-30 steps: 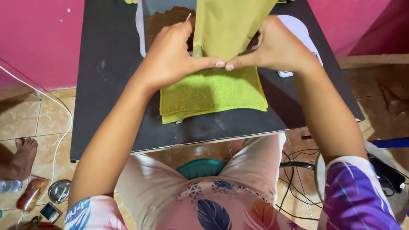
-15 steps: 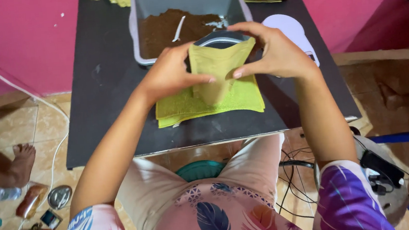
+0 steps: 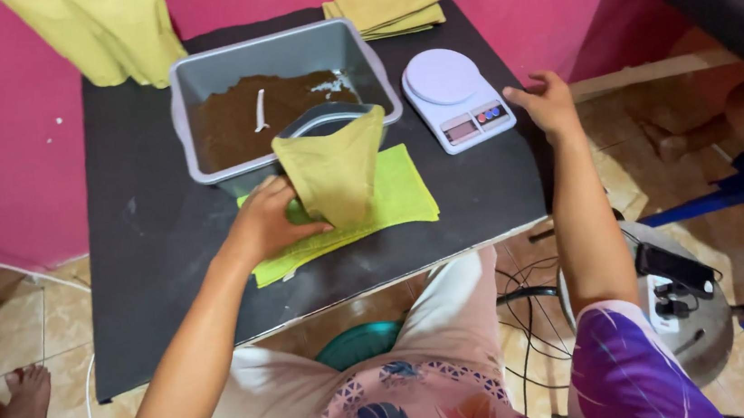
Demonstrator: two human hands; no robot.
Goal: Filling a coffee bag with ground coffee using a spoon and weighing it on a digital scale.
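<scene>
My left hand [image 3: 269,222] grips the lower part of an olive-green stand-up pouch [image 3: 334,163], which stands upright with its mouth open on a green cloth [image 3: 398,193]. My right hand [image 3: 546,101] is open, fingers spread, just right of a white kitchen scale [image 3: 455,96] near the table's right edge. Behind the pouch sits a grey tub [image 3: 275,55] of brown powder [image 3: 232,122] with a white spoon [image 3: 259,109] lying in it.
The black table [image 3: 149,258] stands against a pink wall. Flat green pouches are stacked at the back [image 3: 389,3] and more lie at the back left [image 3: 114,29]. Cables and a power strip [image 3: 674,280] lie on the tiled floor at right. Another person's foot [image 3: 26,397] is at lower left.
My right hand let go of the pouch and moved right beside the scale. The left hand alone now holds the pouch. The view swung right.
</scene>
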